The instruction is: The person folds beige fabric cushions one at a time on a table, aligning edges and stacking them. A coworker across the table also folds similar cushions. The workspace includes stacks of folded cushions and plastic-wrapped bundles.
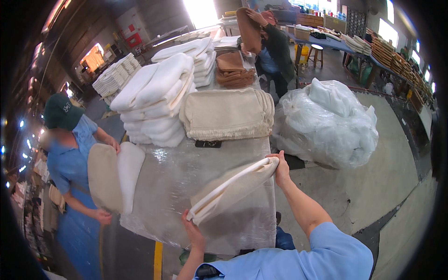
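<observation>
Above the plastic-covered table (161, 186) I hold a beige fabric cover (242, 186) with a white edge of padding along its open side, slanting up to the right. My left hand (193, 235) is closed on its near left corner. Up at the far right corner, my right hand (281, 170) grips it with bent fingers. Just beyond lies a thick stack of beige covers (227, 112) with frayed edges. Left of that stack stand tall piles of folded white padding (151, 93).
A co-worker in a green cap (63, 112) at the left holds a beige piece (105, 177) and white padding (129, 172). Another person (275, 60) lifts a brown piece (248, 30) beside a brown stack (233, 70). A big plastic-wrapped bundle (326, 123) stands right of the table.
</observation>
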Action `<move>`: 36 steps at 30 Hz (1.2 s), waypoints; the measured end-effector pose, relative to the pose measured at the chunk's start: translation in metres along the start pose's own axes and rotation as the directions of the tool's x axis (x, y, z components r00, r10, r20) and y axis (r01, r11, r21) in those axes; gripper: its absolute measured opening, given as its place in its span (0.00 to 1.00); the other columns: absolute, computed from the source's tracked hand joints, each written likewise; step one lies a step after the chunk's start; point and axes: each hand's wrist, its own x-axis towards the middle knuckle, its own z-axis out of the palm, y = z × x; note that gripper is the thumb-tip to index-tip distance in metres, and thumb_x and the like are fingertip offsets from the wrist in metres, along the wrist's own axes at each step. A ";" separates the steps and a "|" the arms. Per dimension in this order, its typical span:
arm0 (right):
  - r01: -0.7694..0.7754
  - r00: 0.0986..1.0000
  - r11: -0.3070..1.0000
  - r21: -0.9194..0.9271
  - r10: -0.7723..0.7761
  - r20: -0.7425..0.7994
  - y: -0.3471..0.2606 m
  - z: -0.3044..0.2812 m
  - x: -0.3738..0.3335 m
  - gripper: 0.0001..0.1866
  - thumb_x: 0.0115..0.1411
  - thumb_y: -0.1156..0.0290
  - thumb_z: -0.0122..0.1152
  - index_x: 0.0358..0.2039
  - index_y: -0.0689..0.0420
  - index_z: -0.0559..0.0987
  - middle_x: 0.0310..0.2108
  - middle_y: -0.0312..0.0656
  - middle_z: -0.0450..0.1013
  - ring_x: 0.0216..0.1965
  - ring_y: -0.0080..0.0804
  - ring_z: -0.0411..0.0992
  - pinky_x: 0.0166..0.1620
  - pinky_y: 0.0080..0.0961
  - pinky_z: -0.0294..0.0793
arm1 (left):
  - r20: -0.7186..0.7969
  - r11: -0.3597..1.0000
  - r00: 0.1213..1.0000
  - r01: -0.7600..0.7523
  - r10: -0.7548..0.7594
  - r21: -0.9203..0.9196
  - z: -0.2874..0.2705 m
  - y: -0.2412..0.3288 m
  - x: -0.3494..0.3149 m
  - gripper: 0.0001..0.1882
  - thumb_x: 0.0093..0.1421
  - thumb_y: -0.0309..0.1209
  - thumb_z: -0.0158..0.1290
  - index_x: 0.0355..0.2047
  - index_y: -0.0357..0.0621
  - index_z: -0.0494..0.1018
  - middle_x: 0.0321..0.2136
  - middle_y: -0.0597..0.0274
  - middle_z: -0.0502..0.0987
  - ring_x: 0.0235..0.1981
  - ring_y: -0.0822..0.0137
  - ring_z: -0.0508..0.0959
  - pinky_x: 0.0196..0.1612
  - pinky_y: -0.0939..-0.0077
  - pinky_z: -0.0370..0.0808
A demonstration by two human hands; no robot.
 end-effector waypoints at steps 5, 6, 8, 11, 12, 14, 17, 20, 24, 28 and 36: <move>0.021 1.000 1.000 0.009 -0.021 0.005 0.008 -0.007 0.004 0.38 0.80 0.36 0.35 0.46 0.58 0.85 0.39 0.37 0.81 0.40 0.26 0.76 0.46 0.28 0.74 | 0.009 0.972 0.993 0.111 -0.115 0.209 -0.007 0.001 -0.023 0.27 0.78 0.38 0.34 0.72 0.39 0.58 0.67 0.54 0.62 0.71 0.58 0.62 0.74 0.62 0.58; 0.040 0.999 0.999 0.017 -0.040 -0.003 0.009 -0.006 0.003 0.38 0.80 0.37 0.36 0.46 0.58 0.85 0.38 0.36 0.81 0.40 0.25 0.75 0.45 0.27 0.73 | 0.026 0.959 0.996 0.077 -0.087 0.274 -0.009 0.000 -0.025 0.27 0.77 0.36 0.34 0.72 0.38 0.58 0.67 0.53 0.62 0.71 0.57 0.62 0.74 0.61 0.58; 0.085 0.996 0.996 0.037 -0.085 -0.004 0.010 -0.002 0.001 0.35 0.80 0.40 0.39 0.47 0.58 0.85 0.38 0.34 0.80 0.39 0.24 0.75 0.43 0.26 0.73 | 0.017 0.961 0.997 0.069 -0.076 0.268 -0.011 0.001 -0.023 0.27 0.77 0.34 0.34 0.72 0.38 0.58 0.67 0.51 0.62 0.70 0.57 0.63 0.74 0.61 0.59; 0.147 0.988 0.987 0.065 -0.149 0.029 0.013 0.006 -0.002 0.29 0.79 0.45 0.47 0.47 0.59 0.85 0.37 0.32 0.79 0.39 0.21 0.74 0.44 0.24 0.72 | 0.025 0.950 0.999 0.019 -0.028 0.311 -0.015 -0.002 -0.024 0.26 0.78 0.34 0.33 0.72 0.37 0.57 0.67 0.48 0.62 0.70 0.55 0.63 0.74 0.60 0.59; 0.165 0.985 0.984 0.066 -0.168 0.038 0.015 0.005 -0.002 0.27 0.79 0.47 0.49 0.47 0.59 0.85 0.37 0.31 0.78 0.40 0.21 0.73 0.44 0.23 0.72 | 0.019 0.950 0.999 0.030 -0.038 0.312 -0.015 -0.003 -0.025 0.26 0.78 0.35 0.33 0.72 0.37 0.57 0.67 0.48 0.62 0.70 0.55 0.63 0.74 0.60 0.59; 0.221 0.974 0.975 0.035 -0.223 0.037 0.017 0.001 -0.003 0.24 0.78 0.49 0.53 0.47 0.59 0.85 0.38 0.31 0.78 0.40 0.20 0.72 0.44 0.22 0.71 | -0.004 0.950 0.996 0.089 -0.092 0.299 -0.009 -0.002 -0.028 0.26 0.79 0.36 0.32 0.72 0.37 0.56 0.67 0.47 0.62 0.70 0.53 0.63 0.74 0.60 0.58; 0.287 0.957 0.957 -0.036 -0.286 0.040 0.017 -0.004 -0.002 0.22 0.77 0.51 0.56 0.47 0.58 0.84 0.39 0.31 0.77 0.40 0.19 0.71 0.44 0.21 0.71 | 0.096 0.874 0.993 -0.103 0.065 0.475 -0.006 0.002 -0.029 0.28 0.80 0.41 0.31 0.73 0.36 0.55 0.67 0.47 0.62 0.70 0.52 0.62 0.74 0.60 0.57; 0.282 0.959 0.955 -0.097 -0.278 0.047 0.013 -0.002 -0.009 0.18 0.76 0.55 0.59 0.48 0.58 0.83 0.39 0.32 0.77 0.41 0.19 0.70 0.45 0.21 0.72 | 0.143 0.848 0.979 -0.198 0.146 0.492 -0.006 0.002 -0.032 0.33 0.81 0.49 0.31 0.73 0.35 0.54 0.67 0.47 0.61 0.70 0.53 0.62 0.74 0.60 0.57; 0.286 0.958 0.938 -0.196 -0.284 0.040 0.005 0.005 -0.018 0.15 0.73 0.59 0.64 0.48 0.59 0.82 0.39 0.32 0.77 0.42 0.19 0.71 0.47 0.22 0.72 | 0.035 0.924 0.999 -0.041 0.030 0.380 -0.002 0.001 -0.036 0.39 0.80 0.58 0.30 0.73 0.35 0.54 0.67 0.47 0.62 0.70 0.53 0.63 0.74 0.60 0.57; 0.277 0.961 0.934 -0.227 -0.271 0.059 0.002 0.006 -0.015 0.16 0.72 0.58 0.65 0.48 0.58 0.82 0.39 0.33 0.77 0.42 0.20 0.72 0.47 0.21 0.72 | 0.083 0.960 0.997 -0.019 -0.005 0.280 -0.009 0.002 -0.041 0.36 0.79 0.52 0.39 0.74 0.36 0.53 0.67 0.48 0.62 0.69 0.54 0.64 0.73 0.58 0.58; 0.066 0.997 0.974 0.218 -0.070 0.011 0.009 0.012 0.043 0.24 0.74 0.47 0.60 0.33 0.57 0.82 0.29 0.36 0.77 0.31 0.25 0.75 0.37 0.27 0.74 | 0.651 0.961 0.742 0.268 -0.159 -0.071 0.023 0.035 -0.095 0.49 0.75 0.43 0.55 0.82 0.42 0.36 0.79 0.46 0.49 0.78 0.57 0.53 0.78 0.59 0.49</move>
